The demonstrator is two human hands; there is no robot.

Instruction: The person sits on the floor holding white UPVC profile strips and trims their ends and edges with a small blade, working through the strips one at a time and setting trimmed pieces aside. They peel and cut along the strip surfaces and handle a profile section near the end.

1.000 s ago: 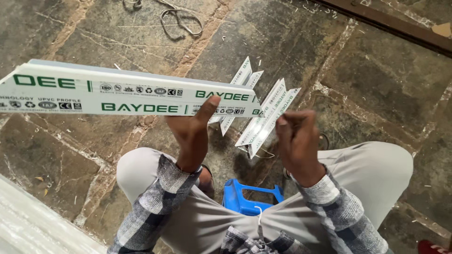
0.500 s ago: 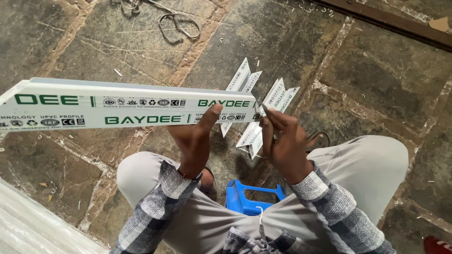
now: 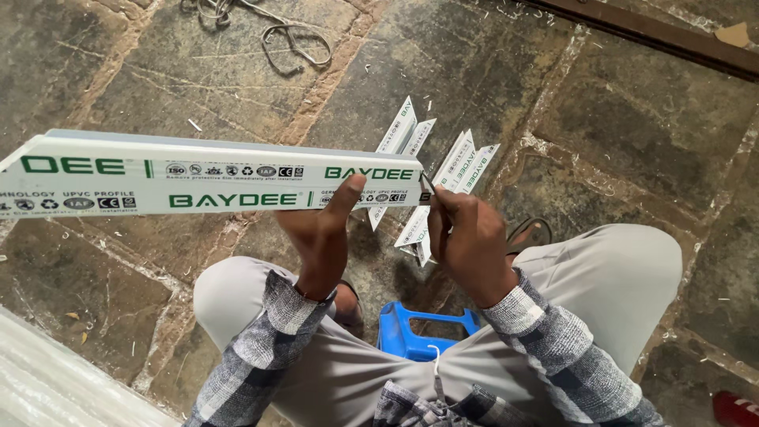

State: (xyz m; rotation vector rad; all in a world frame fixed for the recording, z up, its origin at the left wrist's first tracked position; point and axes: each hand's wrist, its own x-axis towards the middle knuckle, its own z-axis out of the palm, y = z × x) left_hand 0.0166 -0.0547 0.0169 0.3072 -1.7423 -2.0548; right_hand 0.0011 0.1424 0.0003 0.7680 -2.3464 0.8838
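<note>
Stone floor (image 3: 632,119) first: I see a long white plastic profile (image 3: 198,178) held level above it, running left from the person's knees. Just right of the profile's cut end lie short white offcuts (image 3: 455,186); a blue stool (image 3: 419,328) sits below that end. The left hand (image 3: 320,233) is clenched under the profile near the end, thumb up its face. The right hand (image 3: 466,241) pinches a thin dark tool (image 3: 428,184) against the end. I judge the profile stiff, light, slick-filmed; best gripped close to the worked end.
</note>
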